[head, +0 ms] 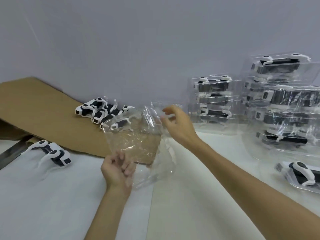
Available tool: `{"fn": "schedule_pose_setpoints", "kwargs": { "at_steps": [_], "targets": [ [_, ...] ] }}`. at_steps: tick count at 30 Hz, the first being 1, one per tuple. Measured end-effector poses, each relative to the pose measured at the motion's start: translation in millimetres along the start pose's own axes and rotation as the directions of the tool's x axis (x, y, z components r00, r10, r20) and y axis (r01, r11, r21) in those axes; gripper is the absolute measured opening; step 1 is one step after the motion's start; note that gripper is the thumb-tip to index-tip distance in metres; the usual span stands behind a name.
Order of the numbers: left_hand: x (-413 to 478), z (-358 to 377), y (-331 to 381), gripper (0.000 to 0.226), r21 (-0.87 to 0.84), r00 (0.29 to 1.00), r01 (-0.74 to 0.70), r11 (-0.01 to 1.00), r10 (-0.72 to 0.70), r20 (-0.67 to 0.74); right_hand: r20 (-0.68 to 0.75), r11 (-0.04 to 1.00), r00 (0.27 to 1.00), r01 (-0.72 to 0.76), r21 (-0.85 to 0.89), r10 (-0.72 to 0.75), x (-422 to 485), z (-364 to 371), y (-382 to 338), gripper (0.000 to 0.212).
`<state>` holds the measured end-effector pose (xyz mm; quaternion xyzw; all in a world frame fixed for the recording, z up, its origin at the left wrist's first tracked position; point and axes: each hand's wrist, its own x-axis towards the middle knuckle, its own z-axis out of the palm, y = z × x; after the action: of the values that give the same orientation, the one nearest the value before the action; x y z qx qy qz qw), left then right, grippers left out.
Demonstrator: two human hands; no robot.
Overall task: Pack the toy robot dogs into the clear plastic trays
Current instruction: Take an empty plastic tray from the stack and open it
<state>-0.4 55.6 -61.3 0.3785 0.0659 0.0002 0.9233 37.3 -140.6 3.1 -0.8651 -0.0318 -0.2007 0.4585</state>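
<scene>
An empty clear plastic tray (138, 142) is held up above the table's middle, tilted. My left hand (117, 168) pinches its lower left corner with curled fingers. My right hand (174, 123) grips its upper right edge, thumb in front. Several loose black-and-white toy robot dogs (97, 111) lie in a heap on the brown cardboard behind the tray. One more toy dog (52, 153) lies on its side on the white table at the left.
Stacks of packed clear trays (214, 99) with dogs inside stand at the back right, with a taller stack (284, 108) beside them. A single packed tray (301, 175) lies at the right edge. A flat cardboard sheet (34, 108) covers the back left.
</scene>
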Motion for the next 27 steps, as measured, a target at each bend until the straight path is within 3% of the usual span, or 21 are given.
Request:
{"fn": "schedule_pose_setpoints", "kwargs": {
  "at_steps": [1, 2, 4, 7, 9, 12, 15, 17, 23, 25, 27],
  "targets": [
    [0, 1, 0, 0.023, 0.017, 1.0, 0.005, 1.0, -0.005, -0.004, 0.091, 0.97, 0.992, -0.1, 0.223, 0.082, -13, -3, -9, 0.037],
    [-1, 3, 0, 0.024, 0.036, 1.0, 0.009, 0.999, -0.009, -0.006, 0.2, 0.928, 0.972, -0.186, 0.322, 0.125, -27, -7, -14, 0.044],
    [-4, 8, 1, 0.026, 0.074, 0.999, 0.04, 0.996, -0.04, -0.003, 0.358, 0.909, 0.922, -0.268, 0.318, 0.146, -54, -16, -15, 0.065],
    [-10, 15, 3, 0.029, 0.183, 0.983, 0.155, 0.971, -0.17, 0.068, 0.353, 0.913, 0.92, -0.282, 0.296, 0.169, -85, -35, -10, 0.095],
    [-18, 21, 3, 0.025, 0.288, 0.948, 0.205, 0.935, -0.263, 0.18, 0.339, 0.879, 0.925, -0.301, 0.369, 0.174, -100, -53, -8, 0.098],
    [-28, 29, -4, 0.006, 0.44, 0.884, 0.13, 0.889, -0.305, 0.354, 0.288, 0.878, 0.935, -0.308, 0.367, 0.208, -123, -78, 7, 0.089],
    [-28, 29, -12, 0.019, 0.486, 0.778, 0.094, 0.869, -0.368, 0.508, 0.125, 0.749, 0.933, -0.346, 0.566, 0.336, -145, -101, 28, 0.068],
    [-27, 29, -15, 0.023, 0.514, 0.734, 0.066, 0.855, -0.391, 0.555, 0.059, 0.669, 0.904, -0.356, 0.652, 0.423, -155, -112, 37, 0.066],
    [-35, 30, -20, 0.026, 0.633, 0.726, 0.016, 0.774, -0.444, 0.525, 0.007, 0.803, 0.891, -0.413, 0.43, 0.454, -158, -115, 40, 0.05],
    [-38, 32, -15, 0.028, 0.741, 0.726, -0.001, 0.672, -0.509, 0.463, -0.04, 0.814, 0.881, -0.417, 0.404, 0.471, -158, -112, 42, 0.039],
    [-40, 33, -4, 0.028, 0.851, 0.651, -0.011, 0.525, -0.643, 0.405, -0.128, 0.851, 0.885, -0.378, 0.365, 0.448, -159, -113, 45, 0.032]
  ]
}}
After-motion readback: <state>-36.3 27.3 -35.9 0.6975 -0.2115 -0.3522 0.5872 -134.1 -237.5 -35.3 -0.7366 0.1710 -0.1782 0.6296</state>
